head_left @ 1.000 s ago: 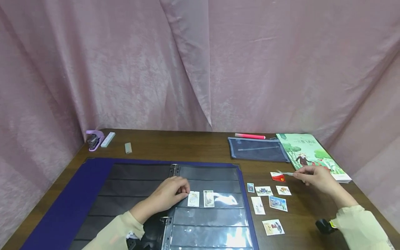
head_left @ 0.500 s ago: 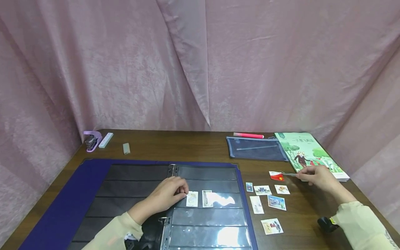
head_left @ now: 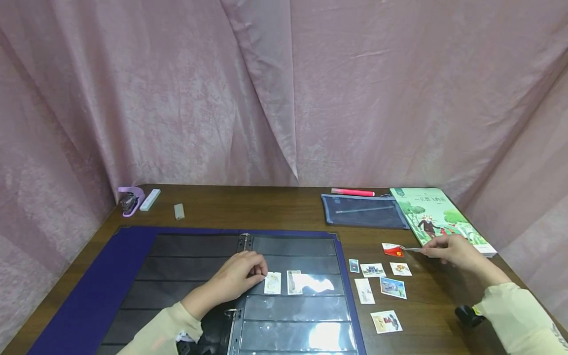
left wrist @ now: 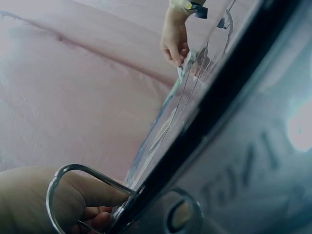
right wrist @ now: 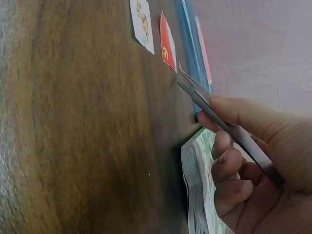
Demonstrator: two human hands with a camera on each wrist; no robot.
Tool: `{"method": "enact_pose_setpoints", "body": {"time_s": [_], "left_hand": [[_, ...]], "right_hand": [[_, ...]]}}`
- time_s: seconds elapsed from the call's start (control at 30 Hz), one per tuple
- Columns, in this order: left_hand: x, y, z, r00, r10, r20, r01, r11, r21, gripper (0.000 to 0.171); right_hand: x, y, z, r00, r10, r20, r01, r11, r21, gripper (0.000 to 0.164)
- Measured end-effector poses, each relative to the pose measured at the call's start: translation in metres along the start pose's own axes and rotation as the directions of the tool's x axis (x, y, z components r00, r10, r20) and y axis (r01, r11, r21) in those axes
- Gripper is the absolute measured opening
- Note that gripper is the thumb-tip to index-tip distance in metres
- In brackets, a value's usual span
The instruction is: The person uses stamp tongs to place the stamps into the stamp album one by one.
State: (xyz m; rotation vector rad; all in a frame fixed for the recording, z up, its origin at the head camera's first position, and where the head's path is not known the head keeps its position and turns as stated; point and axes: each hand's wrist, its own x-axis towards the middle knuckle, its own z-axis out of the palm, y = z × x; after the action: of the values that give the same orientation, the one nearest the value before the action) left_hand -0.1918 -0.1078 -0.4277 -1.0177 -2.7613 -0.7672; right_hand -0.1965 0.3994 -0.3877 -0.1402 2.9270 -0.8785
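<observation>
Tweezers (right wrist: 252,151) beside a red-and-white stamp (head_left: 392,251) on a wooden desk (head_left: 257,206)

Pink curtains (head_left: 177,98) hang behind the desk, where a blue album (head_left: 95,276) lies open. The right hand's (head_left: 454,252) fingers (right wrist: 228,165) pinch the tweezers, tips parted just beside the stamp. The left hand (head_left: 239,276) is at the album, beside two stamps (head_left: 272,284); whether its fingers pinch anything is unclear. A pouch (head_left: 364,220) and green book (head_left: 437,209) lie nearby.
</observation>
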Motion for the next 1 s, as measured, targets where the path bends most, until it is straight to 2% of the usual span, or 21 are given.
{"method": "enact_pose_setpoints", "body": {"time_s": [0.2,0.4,0.63,0.73,0.87,1.0], "left_hand": [[0.000,0.001,0.001,1.000,-0.027,0.000,0.027,1.000,-0.010,0.016],[0.000,0.001,0.000,1.000,-0.016,-0.002,0.016,1.000,-0.011,0.016],[0.000,0.001,0.001,1.000,-0.008,-0.017,0.008,1.000,-0.007,0.016],[0.000,0.001,0.000,1.000,-0.018,0.002,0.018,1.000,-0.011,0.014],[0.001,0.001,0.000,0.999,-0.035,0.024,0.035,0.999,-0.014,0.012],[0.001,0.001,0.000,0.999,-0.040,0.012,0.040,0.999,-0.020,0.014]], "right_hand": [[0.001,0.000,-0.002,1.000,0.005,0.030,-0.005,1.000,0.004,0.025],[-0.002,0.001,-0.009,0.999,-0.011,0.037,0.010,1.000,0.015,0.024],[0.001,0.004,-0.014,0.995,-0.010,0.101,0.005,0.999,0.054,0.025],[0.003,0.005,-0.014,0.993,-0.017,0.120,0.010,0.998,0.063,0.025],[0.006,0.007,-0.015,0.987,-0.055,0.151,0.041,0.995,0.093,0.024],[0.007,0.011,-0.014,0.977,-0.111,0.182,0.082,0.984,0.161,0.024]]}}
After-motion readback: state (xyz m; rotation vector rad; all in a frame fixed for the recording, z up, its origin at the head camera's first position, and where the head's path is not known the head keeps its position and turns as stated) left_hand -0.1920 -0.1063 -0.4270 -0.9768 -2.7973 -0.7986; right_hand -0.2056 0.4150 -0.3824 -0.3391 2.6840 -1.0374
